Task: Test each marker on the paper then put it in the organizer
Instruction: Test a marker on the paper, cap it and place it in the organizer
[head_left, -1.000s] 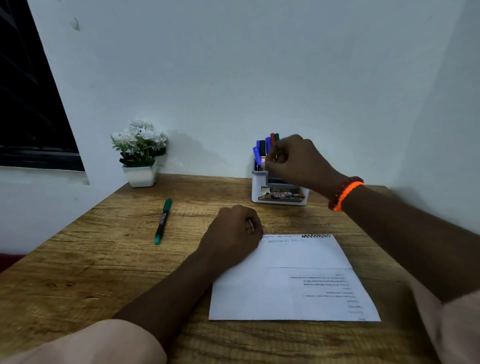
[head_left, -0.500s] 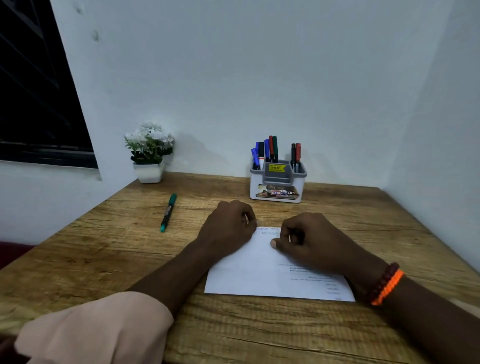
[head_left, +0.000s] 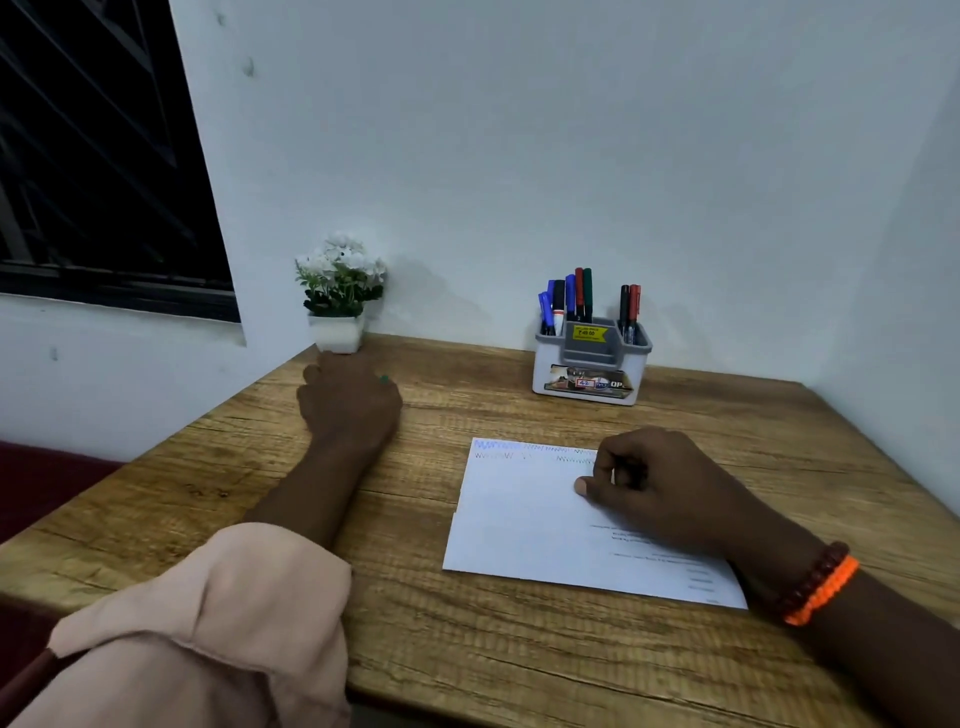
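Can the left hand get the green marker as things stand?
Likely yes. The left hand already lies over the green marker, only its tip showing, with nothing in between. Whether the fingers have closed on it is unclear.

A rough-grained matt wooden table (head_left: 519, 649) bears smooth white paper (head_left: 519, 519) and a glossy grey-white plastic organizer (head_left: 589, 364).
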